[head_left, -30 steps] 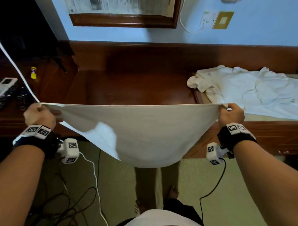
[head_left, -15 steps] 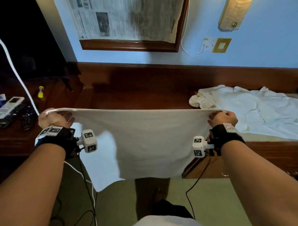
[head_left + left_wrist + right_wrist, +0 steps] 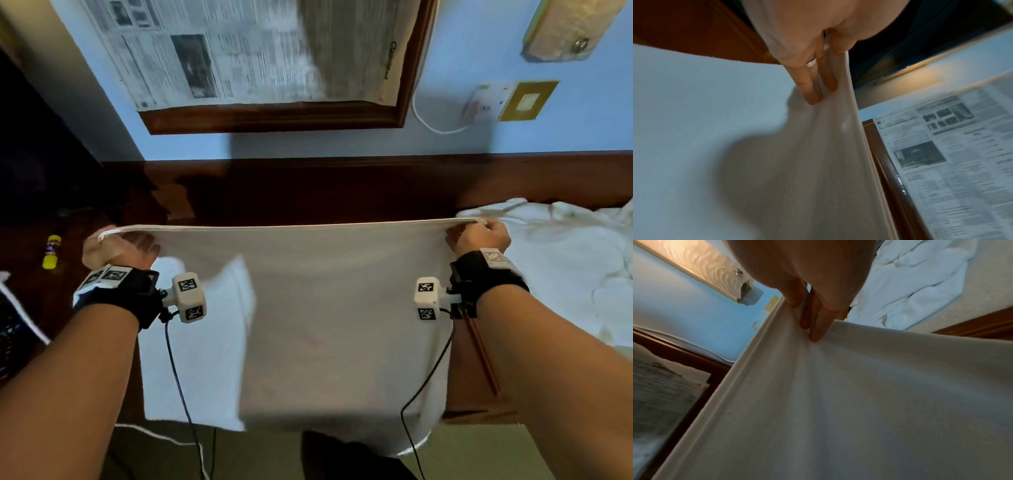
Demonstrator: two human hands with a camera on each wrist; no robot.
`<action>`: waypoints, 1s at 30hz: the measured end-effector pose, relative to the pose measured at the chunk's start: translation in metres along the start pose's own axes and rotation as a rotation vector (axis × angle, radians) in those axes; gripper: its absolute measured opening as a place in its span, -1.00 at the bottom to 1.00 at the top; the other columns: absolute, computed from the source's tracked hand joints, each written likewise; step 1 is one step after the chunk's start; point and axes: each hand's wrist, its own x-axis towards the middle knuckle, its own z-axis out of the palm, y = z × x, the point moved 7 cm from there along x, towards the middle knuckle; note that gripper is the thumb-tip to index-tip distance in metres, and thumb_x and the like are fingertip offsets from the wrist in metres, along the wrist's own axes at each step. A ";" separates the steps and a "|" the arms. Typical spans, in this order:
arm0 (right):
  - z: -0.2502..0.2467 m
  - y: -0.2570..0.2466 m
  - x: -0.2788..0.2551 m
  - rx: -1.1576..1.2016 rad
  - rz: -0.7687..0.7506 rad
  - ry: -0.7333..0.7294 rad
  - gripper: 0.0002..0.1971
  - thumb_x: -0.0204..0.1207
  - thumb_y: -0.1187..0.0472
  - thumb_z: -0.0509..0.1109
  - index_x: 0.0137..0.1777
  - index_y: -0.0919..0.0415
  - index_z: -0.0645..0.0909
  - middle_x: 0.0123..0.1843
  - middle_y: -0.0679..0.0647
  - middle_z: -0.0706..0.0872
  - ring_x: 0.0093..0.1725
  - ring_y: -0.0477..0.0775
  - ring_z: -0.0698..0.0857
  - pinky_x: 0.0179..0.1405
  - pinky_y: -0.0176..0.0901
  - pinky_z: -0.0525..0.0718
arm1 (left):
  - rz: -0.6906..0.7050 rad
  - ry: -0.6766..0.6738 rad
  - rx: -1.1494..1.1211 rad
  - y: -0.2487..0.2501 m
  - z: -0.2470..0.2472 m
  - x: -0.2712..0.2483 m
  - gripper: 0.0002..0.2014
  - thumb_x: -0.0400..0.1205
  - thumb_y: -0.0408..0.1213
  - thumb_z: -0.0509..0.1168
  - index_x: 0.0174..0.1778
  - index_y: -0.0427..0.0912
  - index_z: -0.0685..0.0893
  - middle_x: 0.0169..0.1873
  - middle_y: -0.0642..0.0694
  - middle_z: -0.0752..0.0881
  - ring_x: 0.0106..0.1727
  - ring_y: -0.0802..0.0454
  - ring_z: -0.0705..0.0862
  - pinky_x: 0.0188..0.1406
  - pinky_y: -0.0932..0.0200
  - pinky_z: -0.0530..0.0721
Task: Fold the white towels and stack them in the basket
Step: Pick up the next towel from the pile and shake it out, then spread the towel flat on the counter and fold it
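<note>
while it hangs in the air above the dark wooden surface (image 3: 308, 192), the white towel (image 3: 325, 325) is stretched wide between the two hands, its top edge pulled into a nearly straight line and the rest dropping down toward the person's legs. it looks doubled over: a brighter layer shows past the left side of the shaded front layer. its lower edge hangs past the near edge of the surface, over the green floor (image 3: 479, 455). to the right, a heap of other white towels (image 3: 565, 267) lies crumpled at the right end of the surface, just beyond the right hand. on the wall behind, a framed newspaper (image 3: 239, 51) hangs above the surface's far edge.

the left hand (image 3: 113, 248) pinches the towel's top left corner; in the left wrist view the thumb is on one side of the cloth and the fingers (image 3: 813, 81) lie flat along the other, one finger wearing a ring. the right hand (image 3: 479, 236) pinches the top right corner the same way, thumb against fingers (image 3: 818, 321) with the hem running out between them. the hands are well apart, level with each other, the whole width of the towel between them.

a small yellow tube (image 3: 51, 251) lies near the left end of the surface, just left of the left hand and not touching it.
</note>
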 end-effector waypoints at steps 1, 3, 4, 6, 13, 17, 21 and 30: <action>0.015 -0.001 0.012 -0.001 -0.004 -0.006 -0.76 0.59 0.34 0.17 0.04 0.10 0.65 -0.04 0.25 0.80 -0.18 0.23 0.82 -0.19 0.12 0.85 | -0.017 -0.054 -0.004 0.001 0.016 0.013 -0.53 0.87 -0.16 -0.16 0.71 -0.19 0.20 0.68 -0.11 0.36 0.59 -0.03 0.47 0.33 0.10 0.63; 0.043 -0.002 0.038 -0.015 -0.009 -0.010 -0.75 0.58 0.34 0.17 -0.01 0.07 0.65 -0.03 0.26 0.80 -0.17 0.23 0.83 -0.19 0.14 0.85 | -0.045 -0.060 -0.034 0.000 0.041 0.042 -0.58 0.86 -0.20 -0.17 0.61 -0.09 0.34 0.65 -0.10 0.42 0.49 0.01 0.55 0.42 0.12 0.48; 0.056 0.001 0.053 -0.015 -0.020 -0.014 -0.76 0.56 0.33 0.18 -0.04 0.03 0.64 -0.03 0.27 0.80 -0.16 0.23 0.83 -0.18 0.15 0.85 | -0.049 -0.040 -0.027 0.000 0.056 0.052 -0.65 0.84 -0.19 -0.09 0.45 0.01 0.49 0.58 -0.07 0.52 0.31 0.07 0.66 0.35 0.12 0.52; 0.077 0.016 0.090 -0.101 -0.079 -0.031 -0.81 0.47 0.24 0.26 -0.06 -0.07 0.61 0.03 0.25 0.79 -0.06 0.22 0.82 -0.05 0.18 0.83 | 0.010 -0.059 0.083 -0.002 0.082 0.079 -0.81 0.74 -0.13 0.11 0.18 0.11 0.58 0.35 0.03 0.69 0.07 0.16 0.72 0.28 0.02 0.59; 0.066 0.162 0.039 -1.005 -0.255 -0.601 -0.46 0.68 0.10 0.35 0.64 0.09 0.36 0.63 0.15 0.39 0.58 0.18 0.41 0.54 0.05 0.42 | 0.100 -0.350 1.091 -0.170 0.077 0.104 -0.34 0.66 -0.04 0.41 0.69 0.08 0.35 0.60 -0.17 0.48 0.59 -0.22 0.47 0.55 -0.20 0.44; 0.004 0.237 -0.011 -1.673 -0.311 -0.935 -0.24 0.66 -0.34 0.04 0.72 -0.23 -0.26 0.76 0.02 -0.40 0.74 0.28 -0.29 0.65 0.39 -0.09 | 0.019 -0.629 1.940 -0.252 0.009 0.054 -0.15 0.58 0.49 0.11 0.66 0.51 -0.27 0.75 0.12 -0.31 0.77 -0.20 -0.22 0.64 -0.52 -0.01; 0.009 0.241 -0.001 -1.758 -0.314 -0.984 -0.20 0.58 -0.46 -0.08 0.64 -0.32 -0.48 0.65 -0.09 -0.64 0.67 0.28 -0.50 0.58 0.60 -0.19 | -0.013 -0.618 2.027 -0.254 -0.001 0.063 -0.08 0.39 0.67 -0.06 0.53 0.61 -0.46 0.65 0.23 -0.53 0.74 -0.29 -0.34 0.57 -0.61 0.01; 0.094 0.229 0.031 -1.701 -0.369 -0.951 -0.25 0.66 -0.34 0.04 0.73 -0.21 -0.22 0.75 0.00 -0.43 0.70 0.31 -0.42 0.60 0.56 -0.25 | 0.110 -0.613 1.909 -0.238 0.051 0.104 -0.08 0.50 0.54 0.11 0.68 0.46 -0.23 0.74 0.17 -0.32 0.77 -0.16 -0.28 0.65 -0.51 -0.09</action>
